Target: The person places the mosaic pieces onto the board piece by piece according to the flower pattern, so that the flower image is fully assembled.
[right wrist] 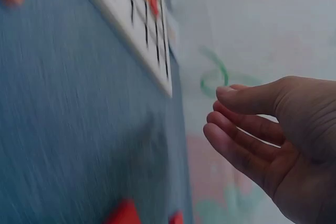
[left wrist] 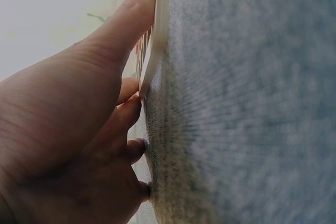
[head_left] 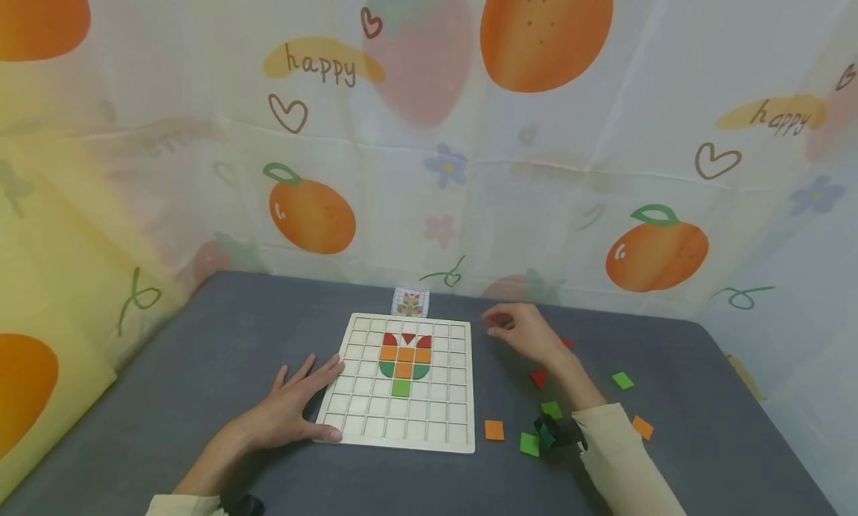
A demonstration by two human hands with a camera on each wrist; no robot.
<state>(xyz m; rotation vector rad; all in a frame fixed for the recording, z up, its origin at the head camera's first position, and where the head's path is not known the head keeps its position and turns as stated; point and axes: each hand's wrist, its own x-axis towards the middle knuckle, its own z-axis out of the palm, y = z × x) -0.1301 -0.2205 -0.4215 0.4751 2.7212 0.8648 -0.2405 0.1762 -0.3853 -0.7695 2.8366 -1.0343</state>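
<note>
A pale square grid board (head_left: 436, 419) lies on the dark table, with red, orange and green tiles set in its cells as a tulip shape. One light green tile (head_left: 401, 388) sits under the flower. My left hand (head_left: 288, 408) rests at the board's left edge, fingers spread; in the left wrist view its thumb (left wrist: 137, 14) lies along the rim. Over the table, just right of the board's far corner, my right hand (head_left: 526, 333) hovers. Its fingers are loosely bent, and the right wrist view shows no tile between thumb and fingertips (right wrist: 212, 129).
Right of the board lie loose tiles: an orange tile (head_left: 494, 430), a green tile (head_left: 529, 444), a red tile (head_left: 538, 378) and several more around the right forearm. Behind the board is a small picture card (head_left: 410, 302), close to the fruit-print curtain (head_left: 523, 203).
</note>
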